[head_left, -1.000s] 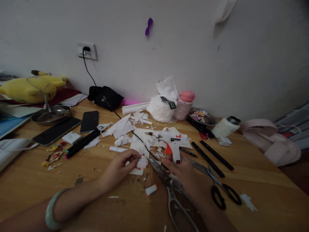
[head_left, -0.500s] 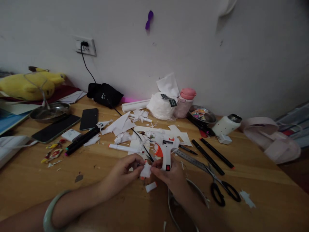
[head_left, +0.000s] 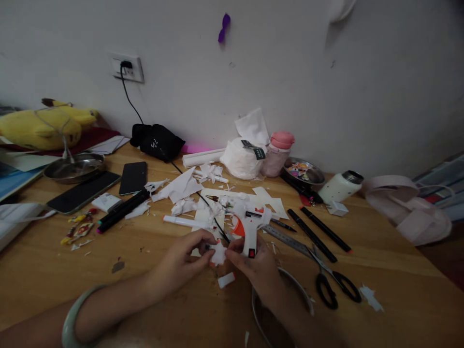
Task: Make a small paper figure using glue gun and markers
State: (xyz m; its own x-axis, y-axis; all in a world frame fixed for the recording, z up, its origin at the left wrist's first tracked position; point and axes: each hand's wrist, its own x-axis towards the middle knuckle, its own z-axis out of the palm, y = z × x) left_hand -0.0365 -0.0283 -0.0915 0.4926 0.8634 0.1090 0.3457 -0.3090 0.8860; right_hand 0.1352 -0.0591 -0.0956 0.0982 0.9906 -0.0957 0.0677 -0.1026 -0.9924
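Note:
Between my two hands is a small white paper cutout point(head_left: 218, 253) with jagged edges. My left hand point(head_left: 194, 256) pinches its left side between thumb and fingers. Its right side is pinched by my right hand point(head_left: 253, 263). A white glue gun point(head_left: 250, 227) with an orange trigger lies just beyond my right hand, its handle partly behind the fingers. Below the cutout a white marker cap point(head_left: 226, 280) with an orange end rests on the table. Under my right forearm sits a round metal bowl point(head_left: 257, 314), partly hidden.
Scissors point(head_left: 328, 282) and a steel ruler point(head_left: 286, 238) lie to the right, near black markers point(head_left: 312, 235). Paper scraps point(head_left: 183, 186) cover the middle. Phones point(head_left: 84, 192) and candies point(head_left: 79, 229) are on the left. A pink-lidded bottle point(head_left: 277, 154) and a white bottle point(head_left: 340, 187) stand behind.
The paper cutout has turned slightly in my fingers and shows more of its flat face. Both hands keep their pinch and have barely moved.

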